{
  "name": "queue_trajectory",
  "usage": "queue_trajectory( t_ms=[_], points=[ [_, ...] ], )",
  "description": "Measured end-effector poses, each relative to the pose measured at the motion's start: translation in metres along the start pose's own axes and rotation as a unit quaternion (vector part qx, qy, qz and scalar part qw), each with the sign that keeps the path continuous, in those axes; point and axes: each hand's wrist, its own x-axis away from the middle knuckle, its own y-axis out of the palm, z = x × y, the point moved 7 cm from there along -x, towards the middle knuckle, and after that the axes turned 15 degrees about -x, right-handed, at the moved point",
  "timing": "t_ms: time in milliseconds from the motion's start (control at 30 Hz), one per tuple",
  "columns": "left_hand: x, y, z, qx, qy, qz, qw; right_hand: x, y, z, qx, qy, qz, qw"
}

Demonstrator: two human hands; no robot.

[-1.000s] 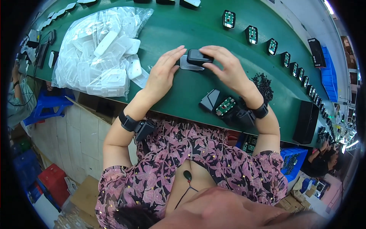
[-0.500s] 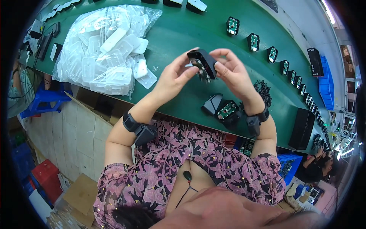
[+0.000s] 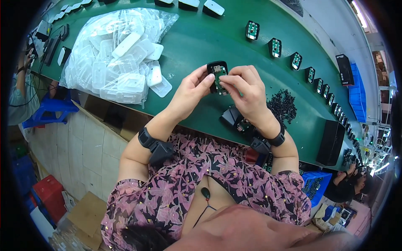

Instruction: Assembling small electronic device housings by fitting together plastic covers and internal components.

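Observation:
Above the table's near edge, my left hand [image 3: 193, 88] is closed around the left side of a black plastic housing [image 3: 210, 67]. A green circuit board [image 3: 219, 74] with metal connectors sits in its open face, turned up toward me. My right hand [image 3: 247, 90] is closed, thumb and fingers bent in a pinch at the board's right edge; any small part between the fingertips is hidden. Below my right hand another dark housing [image 3: 230, 117] and a circuit board [image 3: 243, 124] lie on the table, partly covered by my wrist.
A clear bag [image 3: 100, 54] of white plastic covers lies at the left of the green table [image 3: 188, 46]. Small black parts [image 3: 282, 104] are heaped right of my hand. Housings with boards [image 3: 275, 48] form a row along the far right. A black box [image 3: 331, 142] stands at right.
The housing has turned from tilted on its side to upright, its board facing me. My right hand has moved off the housing's outer side, down to the board's edge.

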Motion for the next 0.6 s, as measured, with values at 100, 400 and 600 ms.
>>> queue_trajectory(
  t_ms=[100, 400, 600],
  points=[
    [0.006, -0.002, -0.006, -0.020, -0.015, -0.016, 1.000, 0.001, -0.001, -0.013, 0.052, -0.029, -0.016, 0.998],
    [0.009, -0.007, -0.001, -0.015, -0.007, 0.017, 1.000, 0.010, -0.004, -0.012, 0.019, -0.023, 0.062, 0.998],
    [0.014, -0.008, 0.001, -0.031, 0.012, 0.031, 0.999, 0.012, -0.002, -0.013, 0.006, -0.007, 0.080, 0.997]
  ],
)
